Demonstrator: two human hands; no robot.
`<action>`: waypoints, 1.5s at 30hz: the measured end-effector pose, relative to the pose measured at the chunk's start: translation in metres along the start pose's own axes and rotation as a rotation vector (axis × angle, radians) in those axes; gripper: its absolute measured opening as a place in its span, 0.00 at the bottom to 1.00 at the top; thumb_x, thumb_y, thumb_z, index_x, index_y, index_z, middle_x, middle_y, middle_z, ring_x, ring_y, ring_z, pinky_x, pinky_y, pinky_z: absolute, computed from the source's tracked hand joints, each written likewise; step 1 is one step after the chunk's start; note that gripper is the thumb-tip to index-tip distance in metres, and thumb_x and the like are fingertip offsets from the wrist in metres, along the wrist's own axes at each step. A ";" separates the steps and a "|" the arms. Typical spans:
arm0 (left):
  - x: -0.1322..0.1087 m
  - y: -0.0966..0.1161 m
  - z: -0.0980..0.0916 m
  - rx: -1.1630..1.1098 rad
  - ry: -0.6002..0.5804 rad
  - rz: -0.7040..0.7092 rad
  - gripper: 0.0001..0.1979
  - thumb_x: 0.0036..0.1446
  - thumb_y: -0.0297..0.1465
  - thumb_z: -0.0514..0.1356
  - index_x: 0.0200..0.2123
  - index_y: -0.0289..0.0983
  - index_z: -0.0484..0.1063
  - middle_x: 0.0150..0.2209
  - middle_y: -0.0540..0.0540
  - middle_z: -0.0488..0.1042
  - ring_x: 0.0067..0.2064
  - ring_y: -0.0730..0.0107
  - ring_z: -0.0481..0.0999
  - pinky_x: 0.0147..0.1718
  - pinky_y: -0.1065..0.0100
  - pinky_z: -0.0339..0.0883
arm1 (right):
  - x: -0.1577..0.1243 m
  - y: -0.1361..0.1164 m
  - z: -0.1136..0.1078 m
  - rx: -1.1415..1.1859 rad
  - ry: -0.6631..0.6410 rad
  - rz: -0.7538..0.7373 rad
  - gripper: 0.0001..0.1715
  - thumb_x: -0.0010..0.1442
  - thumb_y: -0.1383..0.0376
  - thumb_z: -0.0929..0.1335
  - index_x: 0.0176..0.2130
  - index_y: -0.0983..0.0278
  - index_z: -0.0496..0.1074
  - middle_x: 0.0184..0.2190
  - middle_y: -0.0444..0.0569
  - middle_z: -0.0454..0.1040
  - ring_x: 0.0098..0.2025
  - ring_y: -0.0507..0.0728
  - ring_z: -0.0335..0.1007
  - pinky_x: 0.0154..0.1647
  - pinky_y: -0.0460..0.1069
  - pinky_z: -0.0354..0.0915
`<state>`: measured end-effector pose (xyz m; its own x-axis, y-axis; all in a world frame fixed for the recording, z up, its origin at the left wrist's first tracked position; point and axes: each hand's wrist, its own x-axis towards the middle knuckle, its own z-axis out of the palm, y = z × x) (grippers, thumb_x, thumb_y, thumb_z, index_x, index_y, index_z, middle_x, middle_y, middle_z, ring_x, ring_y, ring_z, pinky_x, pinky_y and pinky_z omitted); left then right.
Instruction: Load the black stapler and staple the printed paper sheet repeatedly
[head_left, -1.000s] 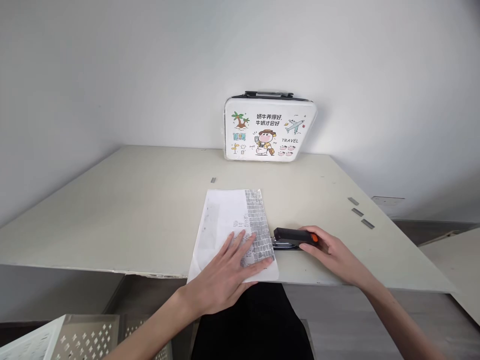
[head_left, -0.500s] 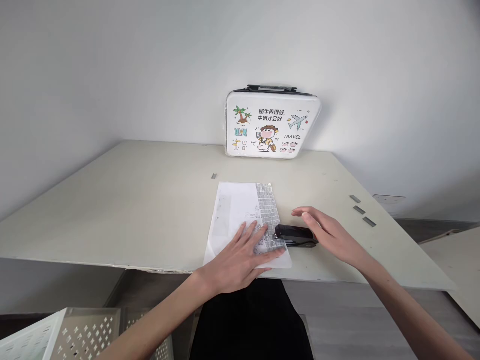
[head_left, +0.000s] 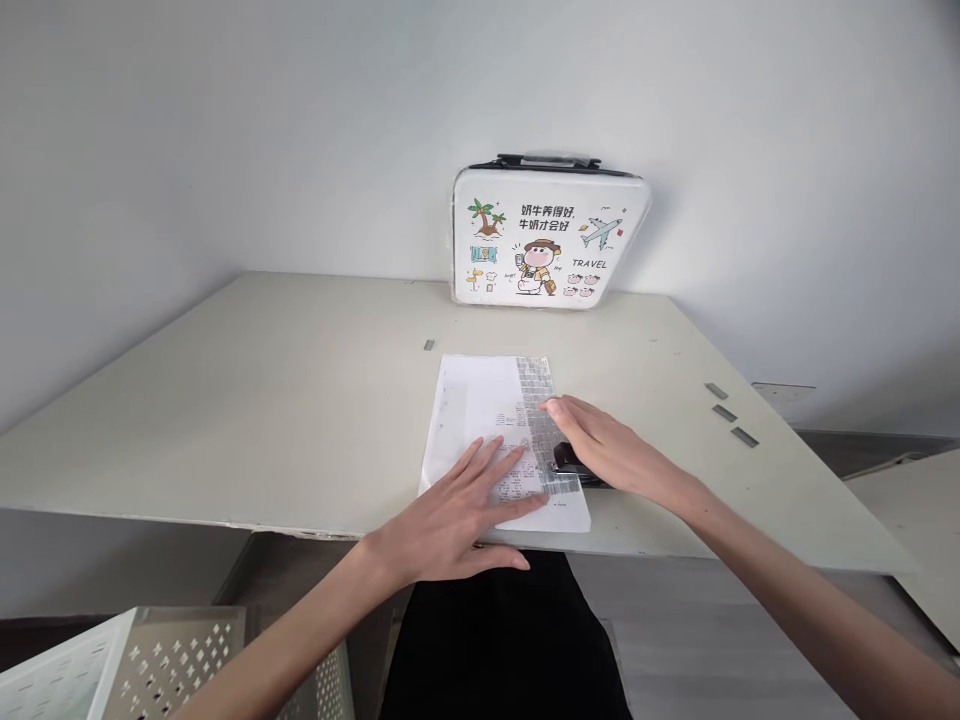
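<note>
My left hand [head_left: 461, 515] lies flat, fingers spread, on the lower part of a sheaf of paper [head_left: 472, 380]. The top page carries printed text and a grey patterned strip [head_left: 535, 385] down its right side. At the strip's lower right, a black stapler [head_left: 568, 459] has its front end over the paper's edge. My right hand [head_left: 611, 445] is on top of the stapler with its fingers stretched out, not wrapped round it. It hides most of the stapler's body. Whether the palm is pressing down I cannot tell.
A white case [head_left: 551, 240] with cartoon prints stands against the wall at the back of the table [head_left: 225, 400]. Several strips of staples [head_left: 724, 412] lie at the right, and a short piece [head_left: 429, 344] lies beyond the paper. A perforated white basket [head_left: 180, 650] is below, left.
My right hand has moved left and come over the stapler. The fingers of my left hand have shifted slightly left on the paper, and its thumb has spread out.
</note>
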<state>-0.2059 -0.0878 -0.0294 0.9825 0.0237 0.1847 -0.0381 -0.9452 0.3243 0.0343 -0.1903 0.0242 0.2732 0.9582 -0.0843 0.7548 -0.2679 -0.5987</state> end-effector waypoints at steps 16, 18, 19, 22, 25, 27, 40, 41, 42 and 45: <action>0.019 -0.006 0.005 -0.032 -0.028 -0.018 0.35 0.67 0.59 0.55 0.73 0.58 0.57 0.78 0.51 0.35 0.77 0.34 0.36 0.71 0.30 0.31 | 0.003 -0.006 0.001 -0.053 -0.104 -0.022 0.34 0.75 0.41 0.48 0.60 0.51 0.69 0.63 0.46 0.73 0.63 0.64 0.70 0.56 0.56 0.69; 0.020 -0.008 0.006 -0.039 -0.032 -0.010 0.36 0.66 0.59 0.55 0.73 0.58 0.56 0.78 0.51 0.35 0.77 0.34 0.35 0.71 0.29 0.30 | 0.004 -0.007 0.001 -0.071 -0.102 -0.029 0.34 0.75 0.41 0.48 0.61 0.50 0.69 0.63 0.47 0.74 0.63 0.65 0.70 0.56 0.56 0.70; 0.020 -0.009 0.006 -0.043 -0.028 -0.003 0.36 0.65 0.59 0.56 0.73 0.59 0.56 0.78 0.51 0.35 0.77 0.34 0.35 0.71 0.29 0.30 | 0.004 -0.007 0.001 -0.077 -0.102 -0.033 0.35 0.75 0.41 0.48 0.61 0.49 0.69 0.62 0.47 0.74 0.63 0.65 0.70 0.56 0.57 0.70; 0.021 -0.012 0.007 -0.053 -0.012 0.018 0.37 0.65 0.58 0.58 0.73 0.59 0.57 0.78 0.52 0.35 0.77 0.34 0.36 0.71 0.29 0.30 | 0.004 -0.007 0.003 -0.083 -0.105 -0.047 0.35 0.75 0.41 0.48 0.62 0.49 0.69 0.60 0.48 0.75 0.64 0.66 0.68 0.57 0.58 0.69; 0.022 -0.012 0.006 -0.055 -0.005 0.027 0.37 0.65 0.58 0.59 0.73 0.59 0.57 0.78 0.53 0.35 0.77 0.35 0.36 0.71 0.30 0.30 | 0.004 -0.007 0.004 -0.090 -0.110 -0.052 0.35 0.75 0.42 0.48 0.62 0.49 0.69 0.61 0.47 0.74 0.65 0.66 0.68 0.59 0.58 0.69; 0.022 -0.012 0.006 -0.057 -0.007 0.027 0.37 0.64 0.58 0.59 0.73 0.59 0.58 0.78 0.53 0.35 0.77 0.35 0.35 0.71 0.29 0.30 | 0.004 -0.007 0.004 -0.099 -0.116 -0.055 0.35 0.75 0.42 0.48 0.61 0.49 0.70 0.63 0.47 0.73 0.65 0.65 0.68 0.60 0.58 0.68; 0.023 -0.012 0.006 -0.049 -0.040 0.016 0.38 0.64 0.58 0.58 0.73 0.56 0.58 0.78 0.50 0.33 0.77 0.35 0.33 0.71 0.30 0.29 | 0.004 -0.009 0.005 -0.139 -0.125 -0.050 0.34 0.75 0.43 0.48 0.61 0.50 0.70 0.64 0.46 0.71 0.67 0.64 0.66 0.62 0.58 0.66; 0.023 -0.012 0.007 -0.052 -0.036 0.018 0.38 0.64 0.58 0.59 0.73 0.56 0.58 0.78 0.51 0.33 0.77 0.35 0.33 0.71 0.30 0.29 | 0.004 -0.009 0.005 -0.141 -0.126 -0.051 0.34 0.75 0.43 0.48 0.61 0.49 0.70 0.65 0.46 0.71 0.67 0.64 0.66 0.62 0.58 0.66; 0.023 -0.012 0.007 -0.055 -0.029 0.020 0.38 0.64 0.58 0.59 0.73 0.56 0.58 0.78 0.51 0.33 0.77 0.35 0.33 0.71 0.30 0.29 | 0.004 -0.008 0.006 -0.143 -0.126 -0.052 0.34 0.75 0.43 0.48 0.61 0.49 0.70 0.65 0.46 0.71 0.67 0.64 0.66 0.62 0.58 0.66; 0.023 -0.013 0.008 -0.065 -0.008 0.025 0.38 0.64 0.58 0.60 0.73 0.58 0.57 0.78 0.53 0.33 0.77 0.35 0.34 0.71 0.30 0.29 | 0.004 -0.008 0.006 -0.157 -0.123 -0.059 0.33 0.75 0.43 0.49 0.61 0.49 0.69 0.64 0.47 0.72 0.67 0.64 0.66 0.62 0.58 0.66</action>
<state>-0.1817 -0.0781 -0.0369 0.9825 -0.0022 0.1865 -0.0740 -0.9224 0.3791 0.0253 -0.1838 0.0241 0.1582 0.9751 -0.1557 0.8535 -0.2143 -0.4750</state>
